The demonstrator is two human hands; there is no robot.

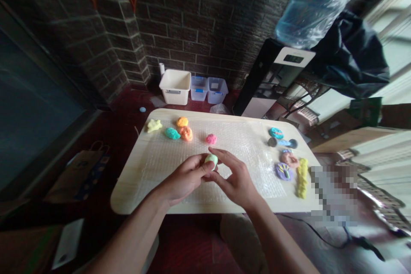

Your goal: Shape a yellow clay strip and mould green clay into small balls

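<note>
Both hands meet over the middle of a low wooden table (128, 199) covered with bubble wrap (160, 158). Between their fingertips sits a small pale green clay ball (211, 159). My left hand (184, 177) pinches it from the left, fingers curled. My right hand (234, 177) presses it from the right and above with thumb and forefinger. A pink clay lump (211, 138) lies just beyond the hands.
Clay shapes lie at the far left: a yellow star (154, 125), a teal piece (172, 133), two orange pieces (184, 128). More clay figures sit at the right, including a purple disc (284, 171) and a yellow strip (302, 177). Plastic bins (192, 87) stand by the brick wall, with a water dispenser (282, 72) beside them.
</note>
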